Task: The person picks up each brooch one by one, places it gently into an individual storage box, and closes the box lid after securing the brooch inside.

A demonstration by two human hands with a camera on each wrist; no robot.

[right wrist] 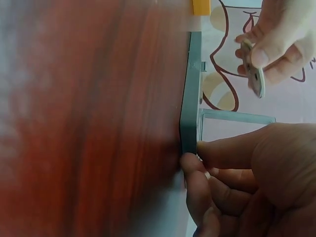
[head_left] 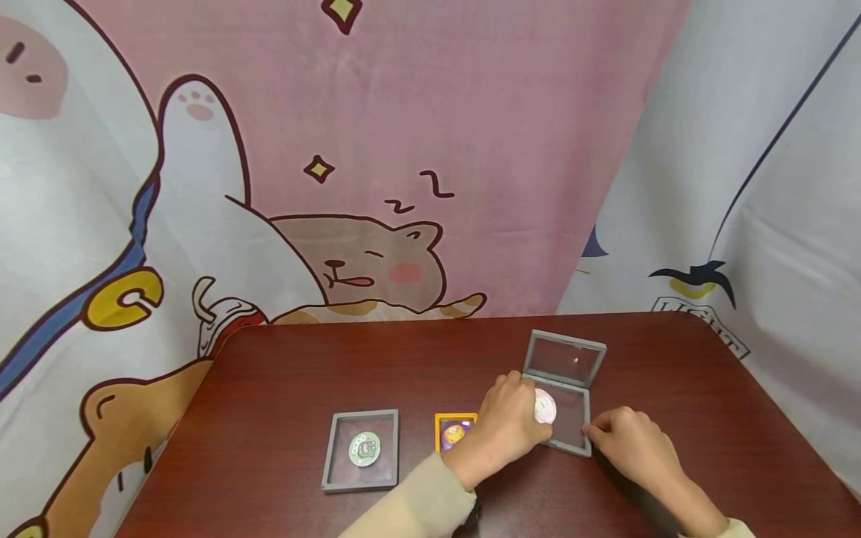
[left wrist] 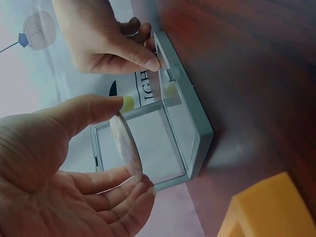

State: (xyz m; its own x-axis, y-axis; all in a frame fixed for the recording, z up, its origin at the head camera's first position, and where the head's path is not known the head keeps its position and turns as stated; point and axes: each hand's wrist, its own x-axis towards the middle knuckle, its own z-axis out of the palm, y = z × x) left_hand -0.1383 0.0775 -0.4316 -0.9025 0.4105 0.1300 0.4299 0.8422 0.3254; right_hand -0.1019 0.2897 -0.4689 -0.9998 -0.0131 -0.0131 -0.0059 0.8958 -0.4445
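A round pink-and-white disc (head_left: pixel 545 407) is pinched between the thumb and fingers of my left hand (head_left: pixel 506 420). In the left wrist view the disc (left wrist: pixel 126 146) stands nearly edge-on. It is held over a grey hinged display case (head_left: pixel 587 407) with clear panes. The case lies on the table with its lid (head_left: pixel 565 359) raised at the back. My right hand (head_left: pixel 635 444) pinches the right edge of the case base near its front corner. In the right wrist view, thumb and forefinger (right wrist: pixel 224 150) grip the grey rim (right wrist: pixel 190 98).
Left of my arm lies a shut grey case (head_left: pixel 326 471) with a round green-and-white disc (head_left: pixel 365 449) inside. A small yellow-framed case (head_left: pixel 438 433) is partly hidden behind my left forearm. A printed curtain (head_left: pixel 511 149) hangs behind the brown table (head_left: pixel 269 418).
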